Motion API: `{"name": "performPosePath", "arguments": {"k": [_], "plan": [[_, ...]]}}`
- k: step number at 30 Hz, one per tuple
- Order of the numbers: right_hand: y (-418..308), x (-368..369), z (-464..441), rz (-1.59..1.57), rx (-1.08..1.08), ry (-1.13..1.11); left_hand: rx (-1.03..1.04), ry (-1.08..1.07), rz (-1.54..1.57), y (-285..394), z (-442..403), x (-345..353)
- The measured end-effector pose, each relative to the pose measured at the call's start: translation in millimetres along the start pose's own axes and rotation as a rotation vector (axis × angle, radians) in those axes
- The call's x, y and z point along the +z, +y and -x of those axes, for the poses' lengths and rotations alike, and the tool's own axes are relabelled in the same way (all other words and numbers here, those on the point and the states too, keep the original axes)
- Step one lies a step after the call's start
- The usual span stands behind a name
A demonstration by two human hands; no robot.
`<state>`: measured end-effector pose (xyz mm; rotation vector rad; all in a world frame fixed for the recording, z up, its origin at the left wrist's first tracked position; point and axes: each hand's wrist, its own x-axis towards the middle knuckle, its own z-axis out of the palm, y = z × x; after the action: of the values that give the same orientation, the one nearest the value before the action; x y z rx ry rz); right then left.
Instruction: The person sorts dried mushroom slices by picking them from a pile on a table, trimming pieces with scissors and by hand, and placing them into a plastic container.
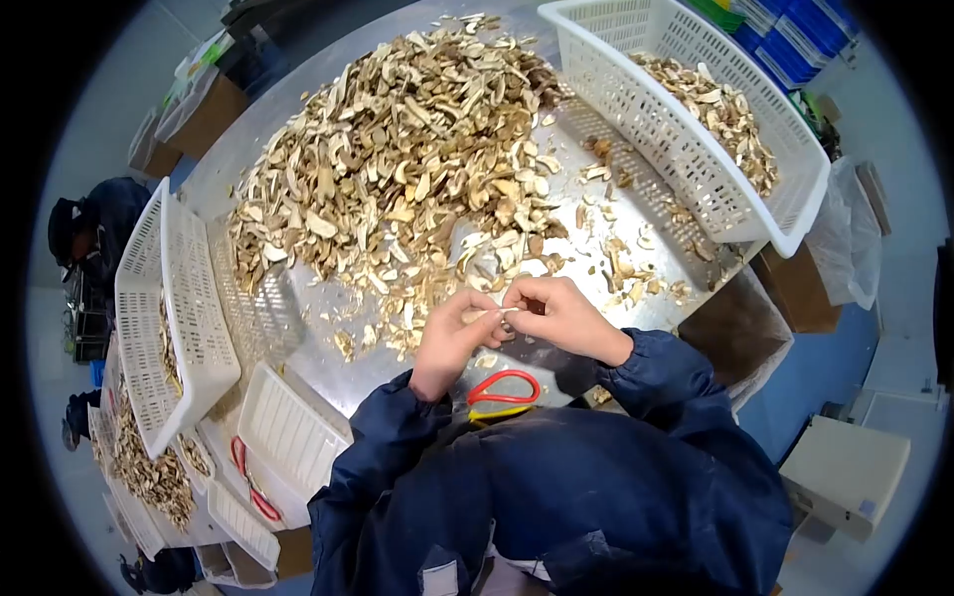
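My left hand and my right hand meet over the near edge of the metal table. Both are closed, fingertips pinching a small pale mushroom slice that is mostly hidden by the fingers. Just below them, close to my body, lie scissors with red and yellow handles; their blades are hard to make out. Beyond my hands spreads a large heap of sliced mushrooms, cream and brown, with loose bits scattered toward me.
A white plastic basket holding mushroom slices stands at the right. Another basket stands at the left, near a white tray and red-handled scissors. A lined box sits below the table's right edge. Other people are at the far left.
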<state>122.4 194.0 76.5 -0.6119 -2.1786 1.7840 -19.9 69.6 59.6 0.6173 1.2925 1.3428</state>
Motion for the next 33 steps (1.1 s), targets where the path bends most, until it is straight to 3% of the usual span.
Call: {"name": "performPosePath", "arguments": {"k": [6, 11, 14, 16, 18, 20, 21, 25, 28, 30, 33], "plan": [[34, 37, 27, -0.217, 0.133, 0.017, -0.148, -0.151, 0.001, -32, 15, -19], [35, 48, 45, -0.523, 0.393, -0.138, -0.359, -0.333, 0.302, -66, 30, -30], [22, 34, 44, -0.459, 0.480, -0.286, -0.375, -0.329, 0.450, -62, 40, -29], [28, 8, 43, -0.282, 0.510, -0.310, -0.317, -0.336, 0.553, -56, 47, -38], [37, -19, 41, 0.085, 0.461, -0.169, -0.290, -0.319, 0.656, -58, 55, -53], [58, -34, 31, 0.668, 0.270, 0.089, -0.296, -0.276, 0.760, -65, 61, -66], [65, -38, 23, 0.746, 0.221, 0.175, -0.297, -0.241, 0.780, -66, 62, -66], [66, -14, -32, 0.970, 0.067, 0.473, -0.342, -0.224, 0.788, -63, 58, -62], [88, -8, -52, 1.135, -0.034, 0.475, -0.335, -0.234, 0.825, -60, 52, -61], [94, -16, -52, 1.081, -0.082, 0.484, -0.287, -0.297, 0.875, -74, 44, -63], [94, -31, -40, 0.995, -0.115, 0.574, -0.335, -0.226, 1.028, -82, 29, -56]]}}
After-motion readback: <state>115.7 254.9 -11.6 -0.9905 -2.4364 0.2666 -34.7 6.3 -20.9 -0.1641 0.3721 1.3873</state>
